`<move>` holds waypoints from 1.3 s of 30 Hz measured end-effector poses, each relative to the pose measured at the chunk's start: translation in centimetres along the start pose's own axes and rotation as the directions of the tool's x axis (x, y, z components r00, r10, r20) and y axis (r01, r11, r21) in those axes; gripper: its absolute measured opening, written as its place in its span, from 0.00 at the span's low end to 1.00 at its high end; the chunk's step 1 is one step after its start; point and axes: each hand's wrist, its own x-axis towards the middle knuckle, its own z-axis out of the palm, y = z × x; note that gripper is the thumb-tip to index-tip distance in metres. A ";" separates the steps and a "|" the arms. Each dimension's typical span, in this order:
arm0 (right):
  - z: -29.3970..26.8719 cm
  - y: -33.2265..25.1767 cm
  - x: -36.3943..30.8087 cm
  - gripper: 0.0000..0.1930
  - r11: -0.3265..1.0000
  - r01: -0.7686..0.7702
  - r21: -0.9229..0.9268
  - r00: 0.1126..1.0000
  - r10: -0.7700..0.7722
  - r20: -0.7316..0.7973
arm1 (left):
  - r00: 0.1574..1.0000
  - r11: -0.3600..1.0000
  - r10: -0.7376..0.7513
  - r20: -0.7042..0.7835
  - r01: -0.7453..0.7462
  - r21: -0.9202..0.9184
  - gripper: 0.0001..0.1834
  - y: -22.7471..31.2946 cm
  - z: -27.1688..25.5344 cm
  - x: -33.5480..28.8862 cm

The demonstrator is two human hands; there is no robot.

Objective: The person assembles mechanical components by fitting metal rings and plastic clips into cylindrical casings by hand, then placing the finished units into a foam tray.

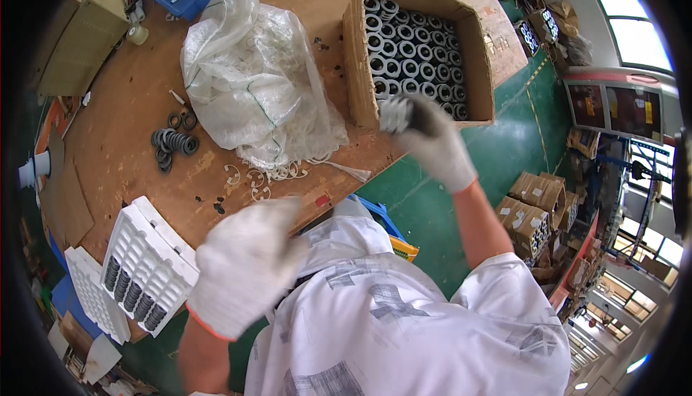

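Note:
My right hand (438, 143), in a white glove with grey fingers, is closed around a short stack of grey metal rings (395, 114) at the near edge of a cardboard box (479, 71). Upright stacks of similar grey rings (409, 51) stand in rows inside that box. My left hand (249, 262), also gloved, is over the table's near edge, beside a white foam tray (155, 241). Motion smears its fingers, so their state is unclear. Several rows of dark rings (132, 296) sit in the tray's lower slots, and a second white foam tray (90, 295) lies left of it.
A translucent plastic bag (252, 78) lies mid-table, with white plastic clips (259, 179) at its near side. Loose black rings (173, 141) are left of it. A blue bin (189, 3) of white parts stands at the back. Cartons (530, 212) are stacked on the green floor at right.

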 end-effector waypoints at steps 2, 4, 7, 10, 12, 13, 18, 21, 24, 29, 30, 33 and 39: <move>-4.6 1.5 3.4 0.31 0.976 -0.017 -0.219 0.979 -0.028 -0.200 | 0.953 0.962 0.136 0.270 -0.192 0.194 0.19 4.9 -3.0 2.8; -8.7 3.5 6.7 0.34 0.788 -0.150 -0.597 0.954 -0.042 -0.295 | 0.911 0.895 0.186 0.367 -0.311 0.320 0.11 9.6 -3.1 4.5; -10.0 4.1 11.2 0.36 0.619 -0.160 -0.769 0.954 -0.104 -0.282 | 0.914 0.876 0.311 0.261 -0.382 0.294 0.17 13.3 -2.5 1.4; -9.0 4.8 16.1 0.36 0.535 -0.152 -0.831 0.965 -0.102 -0.242 | 0.940 0.959 0.248 0.235 -0.273 0.079 0.30 13.3 0.1 -2.1; -8.0 5.0 18.4 0.35 0.449 -0.131 -0.884 0.978 -0.090 -0.190 | 0.944 0.961 0.253 0.210 -0.271 0.060 0.28 12.6 0.4 -1.5; -7.7 5.0 19.4 0.36 0.430 -0.140 -0.892 0.983 -0.048 -0.178 | 0.948 0.962 0.250 0.195 -0.266 0.059 0.27 12.5 0.3 -1.3; -7.9 6.8 21.0 0.37 0.631 -0.099 -0.769 0.963 -0.134 -0.235 | 0.967 0.972 0.225 0.116 -0.231 0.035 0.22 11.4 -0.7 -1.2; -10.1 7.7 20.4 0.37 0.571 -0.094 -0.816 0.929 -0.245 -0.279 | 0.974 0.975 0.222 0.044 -0.223 0.011 0.20 9.4 -1.2 -0.8; -7.5 4.0 17.5 0.32 0.792 0.015 -0.611 0.888 -0.291 -0.356 | 0.979 0.980 0.198 -0.050 -0.198 -0.013 0.17 7.3 -1.9 -0.7; 5.0 -1.4 11.1 0.21 0.973 0.181 -0.145 0.933 -0.217 -0.287 | 0.978 0.993 0.089 -0.190 -0.102 -0.058 0.12 3.8 -4.9 -2.7; 7.8 -1.9 9.6 0.19 0.974 0.175 -0.147 0.961 -0.201 -0.190 | 0.975 0.993 0.082 -0.206 -0.099 -0.071 0.11 2.8 -5.2 -3.7; 16.9 -0.3 6.1 0.19 0.933 0.194 -0.303 0.978 -0.158 0.139 | 0.965 0.953 0.253 -0.064 -0.238 0.188 0.10 0.2 -4.6 -6.0; 34.5 1.5 10.3 0.28 0.670 0.422 -0.611 0.881 -0.145 0.450 | 0.697 0.564 -0.673 0.249 0.701 -0.436 0.23 -10.7 4.1 -18.6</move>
